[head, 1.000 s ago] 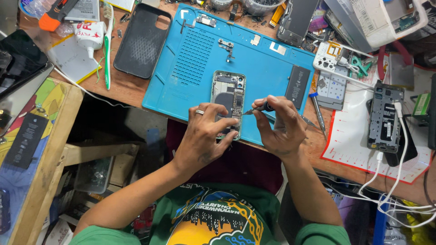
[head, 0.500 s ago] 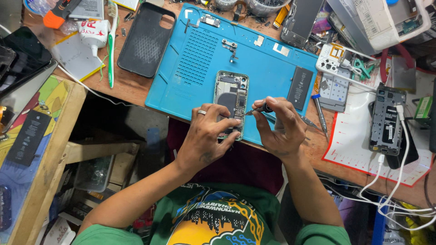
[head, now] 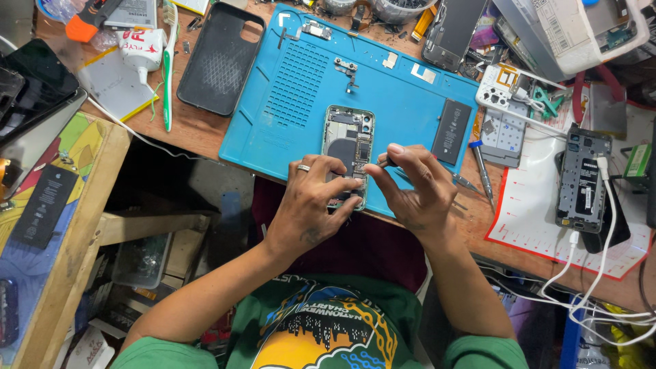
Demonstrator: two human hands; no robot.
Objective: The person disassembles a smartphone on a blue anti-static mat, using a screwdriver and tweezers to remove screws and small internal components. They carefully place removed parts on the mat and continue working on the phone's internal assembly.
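An opened phone (head: pixel 347 140) with its inner boards showing lies on a blue work mat (head: pixel 294 82). My left hand (head: pixel 311 205), a ring on one finger, presses on the phone's near end and holds it steady. My right hand (head: pixel 413 188) pinches a thin metal tool (head: pixel 384 162) whose tip touches the phone's right edge. A black flat battery (head: pixel 451 132) lies on the mat just right of the phone.
A black phone case (head: pixel 222 58) sits left of the mat, beside a green toothbrush (head: pixel 167 68) and a white tube (head: pixel 143 48). Tweezers and a screwdriver (head: pixel 482 174) lie right of my hand. Another opened phone (head: pixel 581 178) with white cables rests on a red-edged sheet.
My hands stay on the phone. The right hand's fingers have shifted slightly, moving the tool tip along the phone's edge.
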